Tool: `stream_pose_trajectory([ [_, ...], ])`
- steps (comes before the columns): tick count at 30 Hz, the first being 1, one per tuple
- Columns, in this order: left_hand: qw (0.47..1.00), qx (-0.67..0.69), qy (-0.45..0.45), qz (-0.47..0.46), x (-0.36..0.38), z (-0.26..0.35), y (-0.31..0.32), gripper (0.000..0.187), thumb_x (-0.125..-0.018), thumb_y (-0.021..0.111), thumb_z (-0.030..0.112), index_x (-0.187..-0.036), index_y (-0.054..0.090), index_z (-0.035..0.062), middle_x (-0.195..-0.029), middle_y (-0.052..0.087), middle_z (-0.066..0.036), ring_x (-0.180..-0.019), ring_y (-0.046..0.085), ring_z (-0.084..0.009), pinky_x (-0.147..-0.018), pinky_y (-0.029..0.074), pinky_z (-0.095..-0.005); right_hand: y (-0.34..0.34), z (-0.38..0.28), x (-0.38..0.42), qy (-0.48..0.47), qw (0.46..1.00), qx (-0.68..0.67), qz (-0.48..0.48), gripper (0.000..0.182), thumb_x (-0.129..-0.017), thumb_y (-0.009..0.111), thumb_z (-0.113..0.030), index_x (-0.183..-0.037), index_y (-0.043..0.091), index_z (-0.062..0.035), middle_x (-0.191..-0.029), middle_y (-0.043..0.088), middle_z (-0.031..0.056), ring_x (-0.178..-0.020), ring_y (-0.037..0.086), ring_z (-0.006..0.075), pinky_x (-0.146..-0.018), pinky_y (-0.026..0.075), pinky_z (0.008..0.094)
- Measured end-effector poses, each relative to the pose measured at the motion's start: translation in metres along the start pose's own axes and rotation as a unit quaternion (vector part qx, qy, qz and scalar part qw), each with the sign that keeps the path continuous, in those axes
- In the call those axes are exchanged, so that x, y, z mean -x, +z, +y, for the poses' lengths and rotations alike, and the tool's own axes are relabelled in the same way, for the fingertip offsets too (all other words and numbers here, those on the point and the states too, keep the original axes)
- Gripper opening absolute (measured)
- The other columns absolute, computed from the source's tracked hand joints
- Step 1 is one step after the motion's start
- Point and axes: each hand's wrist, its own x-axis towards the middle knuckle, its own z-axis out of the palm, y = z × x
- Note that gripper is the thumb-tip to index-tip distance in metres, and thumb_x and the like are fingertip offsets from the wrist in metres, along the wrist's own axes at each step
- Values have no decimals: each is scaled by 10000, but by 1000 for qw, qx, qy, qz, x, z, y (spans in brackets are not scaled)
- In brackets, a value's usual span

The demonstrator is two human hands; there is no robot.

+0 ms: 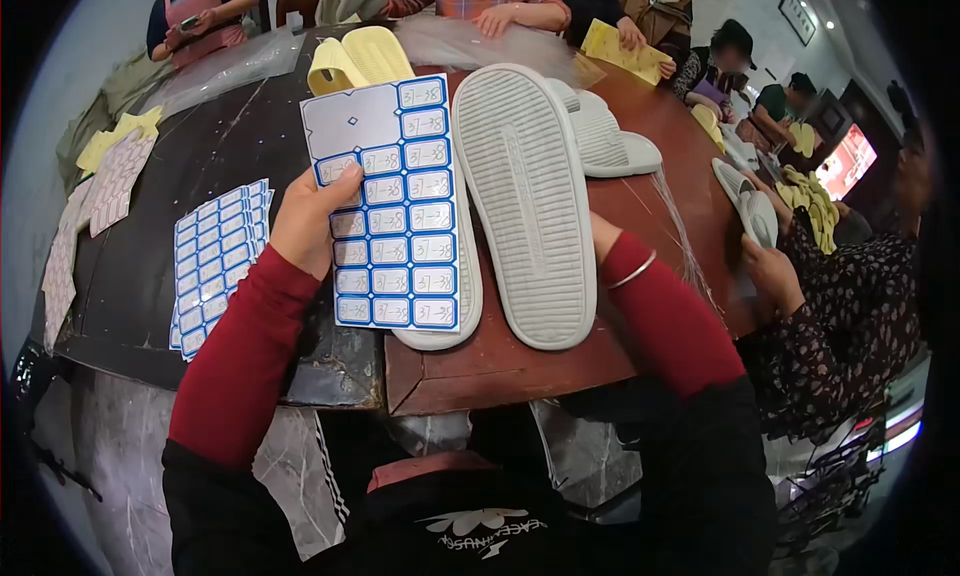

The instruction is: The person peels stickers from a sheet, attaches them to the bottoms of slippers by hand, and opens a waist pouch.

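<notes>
My left hand (318, 216) pinches a sheet of blue-bordered label stickers (385, 216), thumb in front. "37-38" is handwritten on its labels, and a patch at its upper left is bare backing. To its right, a pale grey-white slipper (525, 206) shows me its ribbed sole. My right hand (605, 238) grips that slipper from behind, with its fingers hidden. Behind the sheet, a second pale slipper (470, 316) is mostly covered. More label sheets (220, 261) lie stacked on the table left of my left hand.
Yellow slippers (365, 58) and more pale slippers (610, 141) lie farther back on the dark table (430, 386). Clear plastic (480, 46) spreads near the far edge. Printed sheets (118, 181) lie at left. At right, a co-worker's hand (775, 276) holds a slipper (750, 206); other people sit around.
</notes>
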Motion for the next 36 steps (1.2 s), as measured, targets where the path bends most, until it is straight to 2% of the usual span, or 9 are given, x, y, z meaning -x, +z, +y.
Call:
stream_pose_trajectory([
  [3, 1000, -8, -17, 9, 4, 7, 8, 292, -919, 548, 161, -1158, 525, -5, -1038, 638, -88, -907, 628, -159, -816, 506, -293, 9, -28, 36, 35, 975, 197, 96, 351, -897, 595, -213, -1174, 579, 0, -1032, 645, 98, -824, 632, 165, -719, 529, 281],
  [5, 999, -13, -25, 18, 4, 5, 8, 286, -917, 551, 159, -1149, 529, -7, -1024, 641, -88, -893, 631, -157, -805, 510, -292, 4, -40, 52, 89, 889, 407, 191, 376, -939, 521, -204, -1241, 526, 19, -1091, 630, 86, -937, 608, 145, -791, 501, 257],
  [13, 999, -21, -37, 8, 7, 0, 13, 287, -917, 557, 166, -1138, 529, -16, -1002, 647, -103, -856, 651, -169, -774, 532, -299, 18, -54, 100, -96, 911, 220, 335, 470, -902, 574, -190, -1294, 447, 34, -1111, 617, 102, -963, 595, 162, -854, 465, 277],
  [16, 998, -26, -50, 11, 9, -4, 14, 280, -919, 556, 168, -1128, 536, -18, -998, 650, -105, -853, 651, -172, -773, 530, -302, 53, -44, 110, -169, 691, 640, 291, 520, -902, 576, -194, -1335, 384, 21, -1118, 604, 104, -1008, 574, 164, -882, 450, 288],
  [21, 999, -29, -42, 13, 10, -5, 16, 273, -919, 554, 163, -1122, 541, -21, -998, 651, -107, -855, 650, -176, -767, 531, -306, 72, -30, 98, -181, 727, 588, 303, 520, -891, 594, -193, -1317, 386, 20, -1164, 564, 143, -1064, 554, 215, -885, 448, 325],
  [24, 999, -13, -32, 30, 10, -5, 9, 290, -917, 556, 159, -1137, 532, -30, -995, 652, -114, -857, 651, -179, -766, 532, -307, 65, -9, 82, -182, 915, 213, 291, 538, -873, 601, -142, -1338, 380, 17, -1249, 507, 154, -1097, 528, 189, -931, 412, 290],
  [29, 996, -42, -67, 49, 18, 0, 19, 288, -914, 556, 147, -1134, 540, -39, -998, 652, -114, -859, 647, -168, -768, 531, -301, 49, -4, 82, -57, 939, 223, 256, 511, -847, 606, -86, -1315, 420, -1, -1250, 496, 144, -1071, 535, 200, -926, 410, 286],
  [32, 997, -30, -72, 28, 24, 8, 31, 281, -906, 569, 141, -1117, 559, -45, -997, 651, -110, -864, 641, -155, -771, 528, -288, 70, -18, 82, -328, 602, 614, 391, 402, -850, 595, -64, -1239, 510, -9, -1163, 547, 95, -1012, 547, 185, -906, 414, 273],
  [36, 998, -7, -51, -26, 28, 2, 37, 294, -898, 587, 139, -1124, 557, -46, -1021, 643, -105, -865, 638, -145, -767, 527, -280, 120, -36, 71, -399, 685, 565, 230, 304, -837, 610, -47, -1138, 591, -10, -1046, 590, 74, -945, 564, 195, -870, 429, 289],
])
